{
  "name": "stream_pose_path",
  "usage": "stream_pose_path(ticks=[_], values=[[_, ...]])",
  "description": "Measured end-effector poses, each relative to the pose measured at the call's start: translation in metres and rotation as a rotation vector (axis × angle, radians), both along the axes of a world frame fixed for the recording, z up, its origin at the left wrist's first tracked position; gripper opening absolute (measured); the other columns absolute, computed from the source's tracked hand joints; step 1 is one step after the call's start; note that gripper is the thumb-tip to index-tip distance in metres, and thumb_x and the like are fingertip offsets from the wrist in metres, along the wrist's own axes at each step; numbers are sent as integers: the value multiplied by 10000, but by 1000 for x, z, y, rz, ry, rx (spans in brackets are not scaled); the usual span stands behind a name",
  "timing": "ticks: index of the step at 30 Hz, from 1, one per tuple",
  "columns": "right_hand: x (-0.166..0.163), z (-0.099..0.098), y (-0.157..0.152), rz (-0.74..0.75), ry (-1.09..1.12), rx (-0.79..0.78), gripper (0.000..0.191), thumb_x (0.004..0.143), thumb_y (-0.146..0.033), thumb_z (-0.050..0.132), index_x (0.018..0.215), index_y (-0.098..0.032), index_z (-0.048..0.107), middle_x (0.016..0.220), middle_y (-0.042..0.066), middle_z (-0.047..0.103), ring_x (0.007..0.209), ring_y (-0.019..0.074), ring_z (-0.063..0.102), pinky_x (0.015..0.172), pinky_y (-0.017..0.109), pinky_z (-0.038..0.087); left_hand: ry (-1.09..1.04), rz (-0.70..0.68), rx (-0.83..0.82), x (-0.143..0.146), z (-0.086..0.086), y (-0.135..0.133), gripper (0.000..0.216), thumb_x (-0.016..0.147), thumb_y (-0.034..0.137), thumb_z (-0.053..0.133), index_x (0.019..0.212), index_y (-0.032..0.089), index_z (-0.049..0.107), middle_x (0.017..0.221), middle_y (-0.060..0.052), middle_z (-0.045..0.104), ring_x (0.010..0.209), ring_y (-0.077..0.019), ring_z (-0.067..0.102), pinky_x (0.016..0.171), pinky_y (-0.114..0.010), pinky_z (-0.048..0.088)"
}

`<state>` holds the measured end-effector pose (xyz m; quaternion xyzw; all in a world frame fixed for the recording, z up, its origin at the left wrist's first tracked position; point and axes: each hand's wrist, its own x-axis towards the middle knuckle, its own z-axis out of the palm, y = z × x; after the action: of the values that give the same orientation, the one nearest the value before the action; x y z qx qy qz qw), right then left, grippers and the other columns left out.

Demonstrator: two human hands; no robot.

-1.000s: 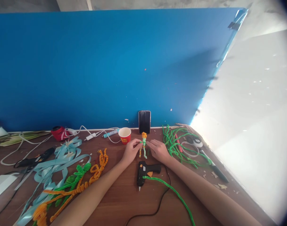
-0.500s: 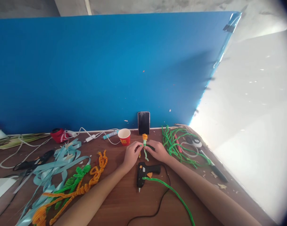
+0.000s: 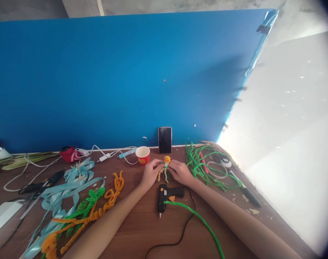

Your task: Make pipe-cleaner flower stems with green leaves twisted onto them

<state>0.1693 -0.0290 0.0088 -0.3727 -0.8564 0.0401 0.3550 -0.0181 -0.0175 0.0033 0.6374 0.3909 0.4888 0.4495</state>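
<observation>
A small pipe-cleaner figure (image 3: 166,160) with an orange top, a pale green middle and dangling orange and green legs is held upright over the table. My left hand (image 3: 152,172) pinches it from the left side. From the right, my right hand (image 3: 180,172) grips it at the middle, fingertips closed. The exact finger contact is partly hidden. Just below the hands a black glue gun (image 3: 162,198) lies with its nozzle toward me. One end of a green pipe cleaner (image 3: 198,215) lies against the glue gun.
Behind stand a red paper cup (image 3: 143,157) and a propped phone (image 3: 165,140) against a blue board (image 3: 126,79). Green pipe cleaners (image 3: 196,162) and a knife (image 3: 250,196) lie right. Light-blue ribbon (image 3: 72,187) and orange pipe cleaners (image 3: 110,201) spread left.
The figure has turned slightly in my fingers, so its orange leg shows more and its legs look spread. Both hands stay close together, and the view has shifted slightly.
</observation>
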Motion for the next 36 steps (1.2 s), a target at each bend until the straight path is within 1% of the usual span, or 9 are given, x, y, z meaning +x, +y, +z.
stream_pose_path(ticks=[3, 6, 10, 15, 19, 24, 30, 33, 36], values=[[1, 0, 0, 6, -48, 22, 215, 962, -239, 421, 902, -188, 621, 841, 59, 635, 824, 167, 575, 734, 265, 431, -102, -27, -93, 0, -2, 4, 307, 762, 419, 666, 880, 165, 540, 710, 1, 645, 615, -128, 621, 583, -250, 508], [1, 0, -1, 19, -83, 40, 224, 965, -231, 408, 907, -183, 619, 835, 61, 629, 824, 168, 566, 740, 267, 427, -75, -49, -82, 0, -2, 4, 288, 774, 422, 652, 840, 155, 566, 713, -10, 646, 613, -123, 615, 582, -245, 506], [1, -2, 0, 29, -85, 46, 214, 960, -219, 416, 933, -182, 625, 838, 62, 631, 829, 165, 574, 745, 261, 429, 80, -25, 58, 0, 3, -3, 275, 851, 414, 554, 875, 152, 637, 791, -36, 665, 665, -134, 614, 640, -257, 502], [3, -5, 2, -16, -54, 25, 179, 944, -230, 462, 910, -185, 632, 831, 51, 637, 779, 154, 585, 692, 244, 420, 296, 31, 268, 3, 13, -16, 272, 917, 347, 438, 945, 180, 652, 864, -53, 650, 748, -153, 596, 735, -276, 479], [5, -8, 4, -65, -47, 19, 183, 945, -236, 462, 903, -182, 632, 817, 49, 639, 752, 151, 593, 659, 240, 413, 378, 15, 396, 5, 16, -19, 245, 907, 321, 469, 1051, 188, 616, 926, -60, 610, 868, -166, 578, 808, -278, 450], [4, -8, 4, -40, -134, 92, 219, 958, -218, 412, 894, -171, 616, 845, 72, 636, 783, 160, 591, 667, 248, 418, 406, 22, 373, 5, 9, -13, 195, 892, 339, 512, 984, 192, 600, 910, -43, 600, 853, -168, 568, 794, -282, 444], [2, -6, 3, -41, -157, 89, 205, 951, -177, 395, 997, -168, 595, 914, 83, 644, 849, 169, 593, 707, 252, 434, 392, -10, 363, 5, 6, -11, 231, 896, 300, 506, 1094, 206, 579, 1063, -67, 626, 968, -192, 588, 881, -315, 442], [2, -6, 2, -46, -168, 81, 228, 943, -153, 388, 1049, -175, 589, 953, 88, 646, 893, 175, 594, 747, 260, 441, 419, 0, 374, 6, 7, -13, 221, 900, 304, 496, 1067, 202, 598, 1022, -71, 626, 945, -196, 593, 867, -320, 450], [0, -5, 1, -80, -185, 90, 224, 949, -169, 389, 1017, -179, 602, 921, 82, 645, 878, 173, 595, 742, 259, 435, 412, 23, 368, 6, 7, -13, 218, 912, 317, 467, 1024, 197, 610, 993, -73, 630, 925, -196, 598, 854, -321, 459]])
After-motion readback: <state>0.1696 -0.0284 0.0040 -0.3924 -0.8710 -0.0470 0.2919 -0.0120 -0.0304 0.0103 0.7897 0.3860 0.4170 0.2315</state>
